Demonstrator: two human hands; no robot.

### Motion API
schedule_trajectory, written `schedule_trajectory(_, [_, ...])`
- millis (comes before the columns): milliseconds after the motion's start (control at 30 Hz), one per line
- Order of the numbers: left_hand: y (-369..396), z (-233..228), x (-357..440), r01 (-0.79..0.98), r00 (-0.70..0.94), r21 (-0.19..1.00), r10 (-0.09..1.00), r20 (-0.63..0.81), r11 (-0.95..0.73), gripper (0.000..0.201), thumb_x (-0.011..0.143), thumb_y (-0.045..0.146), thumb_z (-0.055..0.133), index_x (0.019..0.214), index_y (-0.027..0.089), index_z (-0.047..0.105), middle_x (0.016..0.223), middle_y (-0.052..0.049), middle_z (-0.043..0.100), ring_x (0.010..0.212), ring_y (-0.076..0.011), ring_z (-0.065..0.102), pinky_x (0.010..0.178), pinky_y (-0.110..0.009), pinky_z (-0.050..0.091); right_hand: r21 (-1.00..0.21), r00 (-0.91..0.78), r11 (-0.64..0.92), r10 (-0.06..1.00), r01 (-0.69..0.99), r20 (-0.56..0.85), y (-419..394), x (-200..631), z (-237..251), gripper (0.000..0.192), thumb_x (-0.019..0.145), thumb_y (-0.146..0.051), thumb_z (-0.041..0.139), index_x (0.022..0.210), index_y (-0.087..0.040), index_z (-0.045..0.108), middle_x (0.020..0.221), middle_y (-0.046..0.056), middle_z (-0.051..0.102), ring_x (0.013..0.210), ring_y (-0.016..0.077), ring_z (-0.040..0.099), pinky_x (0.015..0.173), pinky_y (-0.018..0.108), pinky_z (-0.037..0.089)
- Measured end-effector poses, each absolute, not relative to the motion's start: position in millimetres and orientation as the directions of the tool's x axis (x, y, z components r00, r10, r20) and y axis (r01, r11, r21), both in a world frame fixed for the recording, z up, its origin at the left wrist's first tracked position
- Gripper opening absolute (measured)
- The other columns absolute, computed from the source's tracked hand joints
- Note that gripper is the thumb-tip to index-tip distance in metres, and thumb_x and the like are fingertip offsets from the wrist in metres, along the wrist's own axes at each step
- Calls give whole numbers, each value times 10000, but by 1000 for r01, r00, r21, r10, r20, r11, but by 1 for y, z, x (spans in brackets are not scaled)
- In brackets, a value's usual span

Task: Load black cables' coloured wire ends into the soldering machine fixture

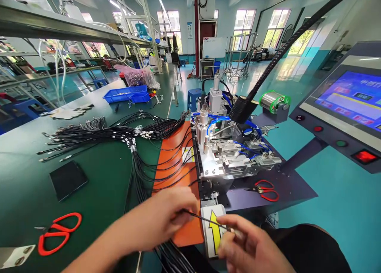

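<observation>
My left hand (174,213) is closed on a thin black cable (202,218) in front of the machine. The fingers of my right hand (242,241) pinch the same cable close to its end, which they partly hide. Between my hands the cable runs nearly straight, over a white plate with a yellow arrow (213,229). Left of the machine (226,146), several cables cross an orange mat (175,173) toward its edge. A thick bundle of black cables (138,173) hangs over the table edge beneath my left forearm.
On the green table (101,209) lie red-handled scissors (58,233), a dark flat box (68,180), a cable pile (86,132) and a blue tray (126,94). Red-handled snips (264,190) rest on the machine base. A solder spool (274,101) and a screen panel (351,98) stand right.
</observation>
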State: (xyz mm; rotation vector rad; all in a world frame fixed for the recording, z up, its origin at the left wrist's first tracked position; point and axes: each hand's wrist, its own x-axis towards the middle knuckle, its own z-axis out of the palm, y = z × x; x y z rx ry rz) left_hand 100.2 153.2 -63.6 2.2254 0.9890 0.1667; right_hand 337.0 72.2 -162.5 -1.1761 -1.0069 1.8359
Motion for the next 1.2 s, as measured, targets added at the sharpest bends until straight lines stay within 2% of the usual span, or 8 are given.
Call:
schedule_trajectory(167, [139, -117, 151, 524, 632, 667, 767, 113, -530, 120, 963, 186, 487, 930, 198, 602, 896, -10, 555, 781, -122, 506, 661, -224, 372, -855, -163, -413, 910, -312, -380, 92, 353, -144, 491, 934, -585, 600, 1148, -144, 585, 857, 61, 628, 643, 108, 500, 549, 204, 365])
schedule_trajectory(267, [137, -135, 162, 517, 613, 599, 753, 240, -612, 151, 978, 220, 476, 890, 182, 593, 829, -15, 531, 714, -125, 478, 608, -240, 345, -862, -139, -361, 933, -356, -333, 94, 359, -143, 476, 967, -576, 550, 1149, -139, 595, 910, 73, 623, 676, 116, 508, 576, 217, 384])
schedule_trajectory(400, [138, -150, 163, 552, 572, 501, 740, 355, -667, 226, 992, 199, 427, 800, 166, 541, 770, -19, 501, 647, -127, 443, 567, -270, 306, -952, -3, -264, 964, -155, -267, 92, 362, -151, 495, 960, -594, 539, 1184, -158, 602, 971, 95, 649, 689, 145, 544, 571, 241, 425])
schedule_trajectory(600, [134, -161, 161, 602, 512, 484, 773, 375, -635, 209, 992, 215, 441, 809, 178, 534, 751, -14, 501, 652, -137, 472, 593, -279, 341, -960, 80, -161, 986, 229, -146, 92, 357, -169, 411, 924, -550, 616, 1176, -225, 639, 949, 52, 657, 816, 183, 600, 772, 266, 488])
schedule_trajectory(800, [134, -160, 162, 609, 520, 445, 754, 401, -656, 221, 987, 204, 443, 785, 178, 530, 742, -20, 500, 655, -143, 473, 576, -276, 342, -960, 20, -266, 964, 86, -265, 108, 353, -163, 463, 928, -592, 585, 1135, -181, 632, 866, 47, 647, 622, 142, 538, 506, 233, 415])
schedule_trajectory(900, [135, -160, 162, 600, 525, 444, 746, 410, -666, 225, 986, 203, 446, 779, 176, 530, 734, -20, 503, 650, -143, 471, 573, -277, 341, -961, -51, -275, 960, 44, -277, 113, 353, -160, 446, 934, -567, 596, 1119, -162, 625, 755, 16, 599, 572, 124, 482, 478, 230, 365])
schedule_trajectory(1067, [136, -161, 163, 607, 520, 439, 749, 411, -663, 221, 982, 200, 451, 776, 179, 528, 722, -15, 500, 648, -144, 469, 578, -285, 336, -962, -18, -233, 971, 142, -238, 115, 358, -160, 418, 947, -555, 580, 1140, -186, 624, 747, 10, 585, 618, 146, 508, 528, 251, 383])
schedule_trajectory(1200, [136, -160, 163, 597, 522, 451, 748, 409, -663, 230, 981, 203, 450, 765, 180, 528, 717, -14, 495, 638, -143, 458, 568, -293, 321, -958, -24, -45, 998, 284, -53, 117, 361, -153, 274, 972, -473, 571, 1039, -224, 663, 985, 33, 621, 906, 185, 581, 780, 275, 450])
